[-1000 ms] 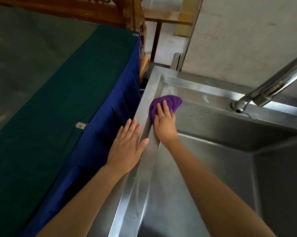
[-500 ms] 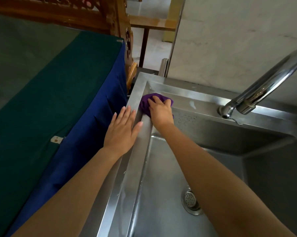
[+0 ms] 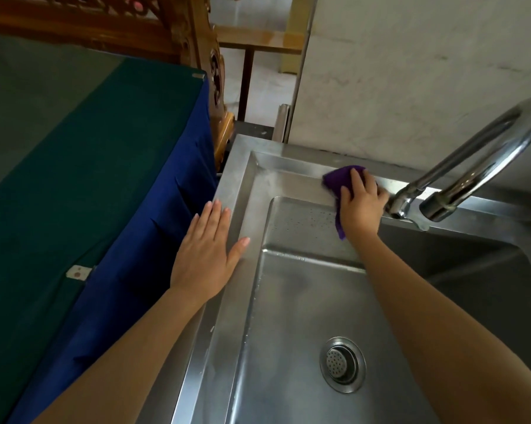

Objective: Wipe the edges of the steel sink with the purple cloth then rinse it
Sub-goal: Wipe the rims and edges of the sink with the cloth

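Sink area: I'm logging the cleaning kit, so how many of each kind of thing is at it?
Steel sink: 1
Purple cloth: 1
Faucet: 1
Drain strainer: 1
Total: 4

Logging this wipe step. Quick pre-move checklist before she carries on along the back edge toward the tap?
1. Purple cloth under right hand: ok.
2. Cloth on the sink's back edge: ok.
3. Left hand flat on the left edge, bracing: ok.
4. Path ahead clear: not ok, tap base sits right beside the hand.
5. Water off: ok, no stream visible.
6. Drain open for rinsing: cannot tell.
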`<state>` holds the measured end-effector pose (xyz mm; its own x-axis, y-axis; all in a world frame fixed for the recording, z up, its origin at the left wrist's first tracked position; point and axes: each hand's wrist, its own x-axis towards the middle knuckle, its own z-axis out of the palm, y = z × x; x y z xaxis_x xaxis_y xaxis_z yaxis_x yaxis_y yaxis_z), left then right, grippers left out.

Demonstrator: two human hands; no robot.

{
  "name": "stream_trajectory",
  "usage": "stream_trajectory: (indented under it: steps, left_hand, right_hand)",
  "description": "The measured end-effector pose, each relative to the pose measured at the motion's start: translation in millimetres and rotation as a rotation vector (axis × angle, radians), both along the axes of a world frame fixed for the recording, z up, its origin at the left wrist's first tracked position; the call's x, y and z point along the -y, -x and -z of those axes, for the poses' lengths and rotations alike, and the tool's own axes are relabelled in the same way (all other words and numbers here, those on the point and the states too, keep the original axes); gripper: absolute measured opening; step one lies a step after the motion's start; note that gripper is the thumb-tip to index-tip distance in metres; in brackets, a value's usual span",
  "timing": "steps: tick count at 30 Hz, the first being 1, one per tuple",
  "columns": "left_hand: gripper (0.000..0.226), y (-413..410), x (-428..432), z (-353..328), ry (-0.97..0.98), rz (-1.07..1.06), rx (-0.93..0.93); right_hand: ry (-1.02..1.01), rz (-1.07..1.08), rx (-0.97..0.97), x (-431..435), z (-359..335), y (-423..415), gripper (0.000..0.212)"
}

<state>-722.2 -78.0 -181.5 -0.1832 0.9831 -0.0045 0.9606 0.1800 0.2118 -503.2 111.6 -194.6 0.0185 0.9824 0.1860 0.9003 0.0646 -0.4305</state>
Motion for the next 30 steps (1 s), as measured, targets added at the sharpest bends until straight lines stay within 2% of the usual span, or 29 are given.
stream_trajectory:
  steps: [6, 10, 13, 15, 17, 19, 21, 24, 28, 30]
  left_hand:
    - [0.083, -1, -1, 0, 0.000, -0.009, -0.007]
    - [0.086, -1, -1, 0, 0.007, -0.009, -0.012]
    - [0.088, 0, 0, 0, -0.002, -0.005, -0.011]
    - [0.088, 0, 0, -2, 0.000, -0.005, -0.006]
    - [0.087, -1, 0, -2, 0.000, -0.005, -0.004]
    - [0.087, -1, 0, -2, 0.001, -0.006, 0.006]
    - [0.086, -1, 0, -1, -0.010, -0.019, 0.024]
    - [0.085, -1, 0, 1, -0.025, -0.030, 0.028]
    - [0.086, -2, -1, 0, -0.017, -0.034, 0.012]
    - [0.086, -2, -1, -1, -0.019, -0.035, 0.010]
  right_hand:
    - [-0.030, -0.010, 0.034, 18, 13, 42, 0.044]
    - [-0.084, -0.254, 0.041, 28, 11, 66, 0.035]
    - [-0.105, -0.439, -0.135, 26, 1, 71, 0.031]
    - [-0.199, -0.324, -0.265, 7, -10, 61, 0.031]
    - [-0.262, -0.118, -0.296, -22, -18, 38, 0.033]
    - [-0.179, 0.015, -0.262, -46, -21, 16, 0.038]
    - [-0.067, 0.038, -0.189, -52, -15, 14, 0.041]
    - [-0.058, -0.078, -0.052, -46, -4, 33, 0.044]
    - [-0.041, -0.155, -0.028, -40, -7, 57, 0.043]
    - [-0.038, -0.288, -0.021, -35, -8, 71, 0.043]
